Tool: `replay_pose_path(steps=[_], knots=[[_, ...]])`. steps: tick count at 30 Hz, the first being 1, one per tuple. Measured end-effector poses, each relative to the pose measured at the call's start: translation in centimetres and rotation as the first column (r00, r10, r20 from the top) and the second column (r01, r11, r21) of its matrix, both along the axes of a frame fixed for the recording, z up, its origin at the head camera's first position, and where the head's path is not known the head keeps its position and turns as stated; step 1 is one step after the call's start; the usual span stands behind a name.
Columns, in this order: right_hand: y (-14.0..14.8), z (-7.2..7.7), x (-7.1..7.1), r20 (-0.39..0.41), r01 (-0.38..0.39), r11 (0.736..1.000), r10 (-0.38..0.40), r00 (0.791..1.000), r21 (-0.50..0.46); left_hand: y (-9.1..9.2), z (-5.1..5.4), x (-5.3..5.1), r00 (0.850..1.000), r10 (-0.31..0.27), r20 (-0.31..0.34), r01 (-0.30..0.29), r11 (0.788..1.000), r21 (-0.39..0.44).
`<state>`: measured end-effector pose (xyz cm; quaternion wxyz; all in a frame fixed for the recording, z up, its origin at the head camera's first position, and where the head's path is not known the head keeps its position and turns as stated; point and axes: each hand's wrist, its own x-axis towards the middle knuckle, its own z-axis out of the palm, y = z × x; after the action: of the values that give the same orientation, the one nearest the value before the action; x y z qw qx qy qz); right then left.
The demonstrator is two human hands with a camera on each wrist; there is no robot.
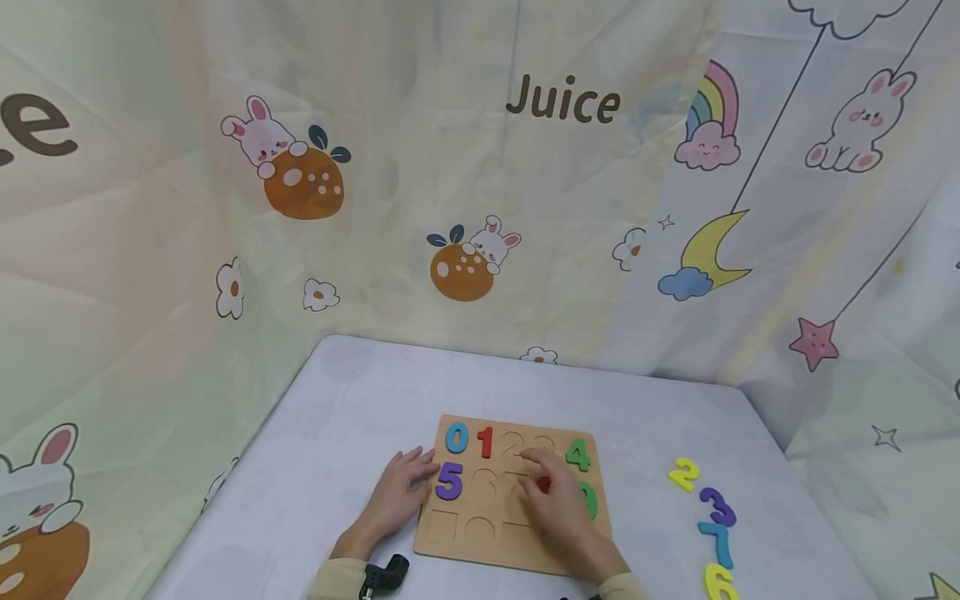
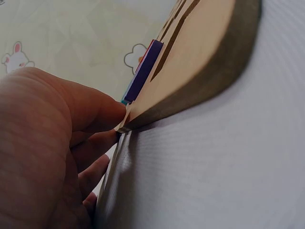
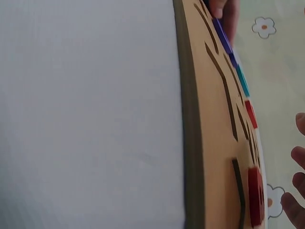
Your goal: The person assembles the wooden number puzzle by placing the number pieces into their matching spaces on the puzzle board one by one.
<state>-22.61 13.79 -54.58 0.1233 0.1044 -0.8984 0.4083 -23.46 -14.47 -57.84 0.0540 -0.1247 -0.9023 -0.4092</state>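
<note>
A wooden number puzzle board lies on the table. My left hand holds its left edge, thumb and index finger at the rim in the left wrist view, beside the purple 5. Over the right half of the board hovers my right hand, its fingers apart and off the board in the right wrist view. Beneath it sits a red piece, mostly hidden in the head view. A blue 0, red 1, green 4 and partly covered green 9 are on the board.
Right of the board lie a yellow 2, a purple 3, a blue 7 and a yellow 6. Printed curtains hang around the white table.
</note>
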Motion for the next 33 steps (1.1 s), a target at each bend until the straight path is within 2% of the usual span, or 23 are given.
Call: replay_pose_path(steps=[7,11,18,26,33], knots=[[2.3,0.1,-0.3,-0.049,0.022,1.000,-0.022,0.999,-0.001,-0.1,0.0,0.0,1.000,-0.004,-0.002,0.004,1.000,-0.002],[3.5,0.0,-0.3,-0.069,0.041,0.999,-0.038,0.997,0.036,-0.2,0.0,0.1,1.000,-0.015,-0.020,0.015,1.000,-0.011],[5.6,-0.8,-0.3,-0.011,0.080,0.994,-0.079,0.997,0.077,-0.1,0.2,0.1,1.000,-0.004,0.001,0.004,1.000,-0.002],[7.7,-1.0,-0.3,-0.007,0.115,0.989,-0.114,0.993,0.095,-0.1,0.1,0.1,1.000,-0.005,-0.009,0.005,1.000,0.001],[9.5,-0.9,-0.3,0.059,0.188,0.974,-0.197,0.979,0.129,-0.1,0.0,0.1,1.000,-0.008,-0.018,0.009,1.000,0.001]])
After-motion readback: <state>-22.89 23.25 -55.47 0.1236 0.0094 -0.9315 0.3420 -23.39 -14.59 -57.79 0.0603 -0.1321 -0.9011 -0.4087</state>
